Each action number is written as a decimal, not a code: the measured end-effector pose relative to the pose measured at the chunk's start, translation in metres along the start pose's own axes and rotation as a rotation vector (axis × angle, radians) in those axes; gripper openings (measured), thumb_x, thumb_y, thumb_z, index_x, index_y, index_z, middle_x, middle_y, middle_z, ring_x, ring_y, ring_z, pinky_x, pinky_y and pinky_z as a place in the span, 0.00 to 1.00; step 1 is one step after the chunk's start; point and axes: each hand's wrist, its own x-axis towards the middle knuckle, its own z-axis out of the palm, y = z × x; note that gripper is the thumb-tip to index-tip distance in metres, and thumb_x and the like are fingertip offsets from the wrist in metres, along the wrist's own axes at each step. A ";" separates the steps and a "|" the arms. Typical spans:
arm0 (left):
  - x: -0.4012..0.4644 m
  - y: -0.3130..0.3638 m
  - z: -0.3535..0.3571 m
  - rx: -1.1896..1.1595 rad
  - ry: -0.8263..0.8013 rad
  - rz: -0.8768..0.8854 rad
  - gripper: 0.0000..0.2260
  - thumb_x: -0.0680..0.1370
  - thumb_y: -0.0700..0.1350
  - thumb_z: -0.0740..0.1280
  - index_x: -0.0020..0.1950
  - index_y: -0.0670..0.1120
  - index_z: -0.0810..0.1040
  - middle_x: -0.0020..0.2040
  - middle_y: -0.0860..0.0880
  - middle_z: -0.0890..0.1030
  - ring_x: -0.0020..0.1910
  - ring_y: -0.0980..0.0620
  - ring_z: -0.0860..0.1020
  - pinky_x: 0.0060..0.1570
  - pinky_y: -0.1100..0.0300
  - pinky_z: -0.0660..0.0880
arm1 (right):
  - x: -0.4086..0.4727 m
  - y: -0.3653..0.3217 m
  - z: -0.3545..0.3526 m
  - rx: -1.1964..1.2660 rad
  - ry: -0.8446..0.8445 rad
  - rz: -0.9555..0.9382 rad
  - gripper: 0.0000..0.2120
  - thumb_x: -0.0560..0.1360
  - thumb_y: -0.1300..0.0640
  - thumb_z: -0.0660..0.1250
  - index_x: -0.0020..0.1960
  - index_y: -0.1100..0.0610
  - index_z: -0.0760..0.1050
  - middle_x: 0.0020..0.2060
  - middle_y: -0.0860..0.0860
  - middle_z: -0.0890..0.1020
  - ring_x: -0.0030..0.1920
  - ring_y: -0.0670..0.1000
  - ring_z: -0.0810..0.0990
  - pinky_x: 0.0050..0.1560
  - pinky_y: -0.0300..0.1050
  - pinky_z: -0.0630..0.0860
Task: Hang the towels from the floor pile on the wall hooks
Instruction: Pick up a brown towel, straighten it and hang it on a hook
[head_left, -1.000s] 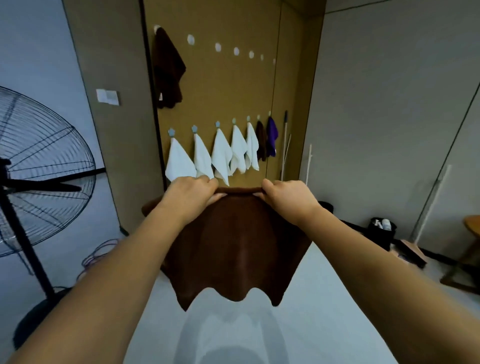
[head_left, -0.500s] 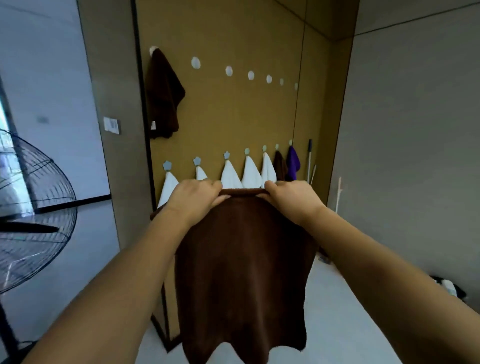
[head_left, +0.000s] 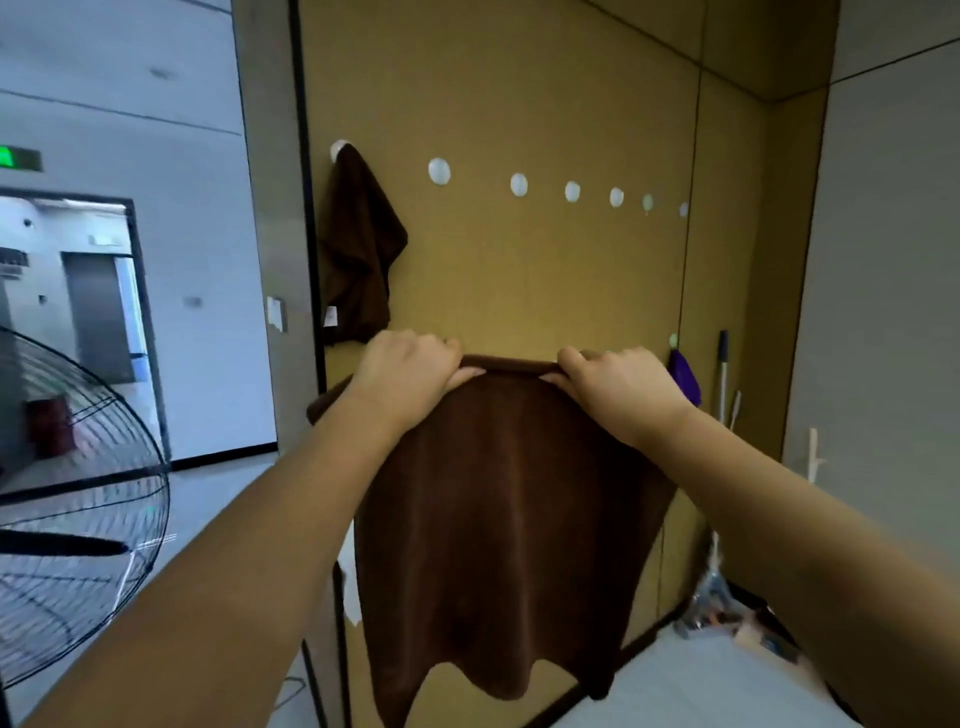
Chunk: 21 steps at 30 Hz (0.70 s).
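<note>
A brown towel (head_left: 498, 519) hangs spread in front of the tan wall panel (head_left: 519, 93), held up by its top edge. My left hand (head_left: 405, 369) grips the edge on the left and my right hand (head_left: 618, 384) grips it on the right. Above them runs a row of white round hooks; the nearest bare hook (head_left: 439, 170) is up and slightly left of the towel's middle. Another brown towel (head_left: 358, 249) hangs from the leftmost upper hook. A purple towel (head_left: 684, 378) shows just right of my right hand. The lower row of white towels is almost wholly hidden behind the held towel.
A large black floor fan (head_left: 78, 519) stands at the left. A mop handle (head_left: 722, 374) and cleaning items lean in the right corner. A grey wall (head_left: 883, 312) closes the right side; a doorway opens at far left.
I have come closer to the wall and the view has tilted up. The towel rose with both hands and now covers the lower row of white towels.
</note>
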 end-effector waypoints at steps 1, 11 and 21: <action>0.009 -0.003 0.012 0.012 -0.032 -0.014 0.24 0.80 0.60 0.48 0.53 0.43 0.74 0.47 0.45 0.80 0.47 0.45 0.79 0.38 0.56 0.67 | 0.012 0.004 0.010 0.008 0.014 0.000 0.21 0.81 0.42 0.45 0.54 0.56 0.68 0.41 0.51 0.79 0.39 0.56 0.79 0.38 0.49 0.76; 0.118 -0.091 0.122 0.095 0.032 -0.086 0.23 0.80 0.60 0.50 0.55 0.44 0.73 0.48 0.46 0.80 0.46 0.46 0.79 0.39 0.56 0.71 | 0.186 0.037 0.096 0.015 0.188 0.007 0.20 0.81 0.43 0.47 0.55 0.58 0.68 0.39 0.53 0.75 0.38 0.58 0.76 0.33 0.45 0.63; 0.225 -0.118 0.194 0.219 0.026 -0.103 0.21 0.80 0.59 0.51 0.52 0.43 0.72 0.48 0.45 0.79 0.46 0.44 0.78 0.37 0.56 0.63 | 0.302 0.094 0.169 0.179 0.290 0.138 0.17 0.81 0.43 0.50 0.47 0.56 0.64 0.34 0.51 0.71 0.34 0.54 0.72 0.33 0.45 0.64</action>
